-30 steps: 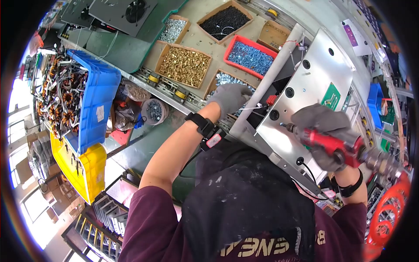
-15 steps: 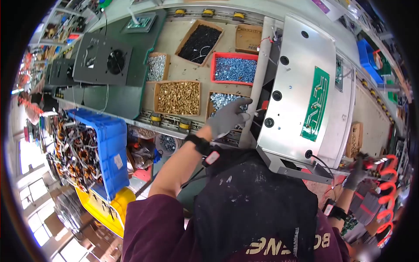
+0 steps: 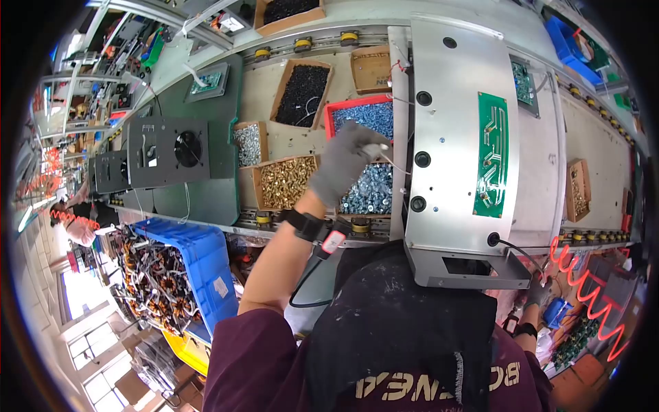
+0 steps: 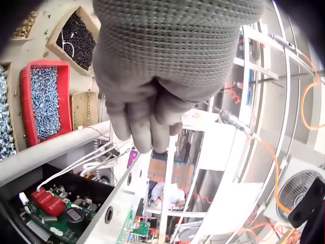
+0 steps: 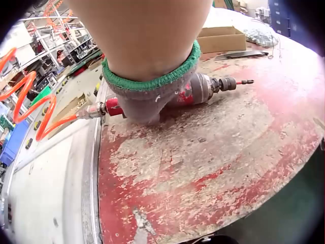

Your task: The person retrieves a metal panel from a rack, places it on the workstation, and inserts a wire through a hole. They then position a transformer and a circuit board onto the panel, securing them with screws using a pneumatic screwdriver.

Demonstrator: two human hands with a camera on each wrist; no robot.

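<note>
My gloved left hand (image 3: pixel 343 161) is raised over the screw boxes, beside the metal panel (image 3: pixel 456 137) with its green circuit board (image 3: pixel 491 154). Its fingers extend loosely in the left wrist view, and no held object shows there. A thin white wire runs close by its fingertips in the head view; contact cannot be told. Below the hand lie silver screws (image 3: pixel 367 192) and a red tray of bluish screws (image 3: pixel 329 123). My right hand (image 5: pixel 144 109) grips a red air screwdriver (image 5: pixel 190 96) lying along the worn red tabletop (image 5: pixel 203 157), its bit pointing away from the hose.
Boxes of brass screws (image 3: pixel 287 180) and black screws (image 3: pixel 302 93) stand left of the panel. A blue crate (image 3: pixel 206 268) of coils is at lower left. The coiled orange hose (image 5: pixel 23 109) trails from the screwdriver. A cardboard box (image 5: pixel 221 39) stands on the red tabletop.
The right hand has carried the screwdriver from the panel down to the lower right. The left hand has risen from the silver screws toward the red tray. The head view has shifted.
</note>
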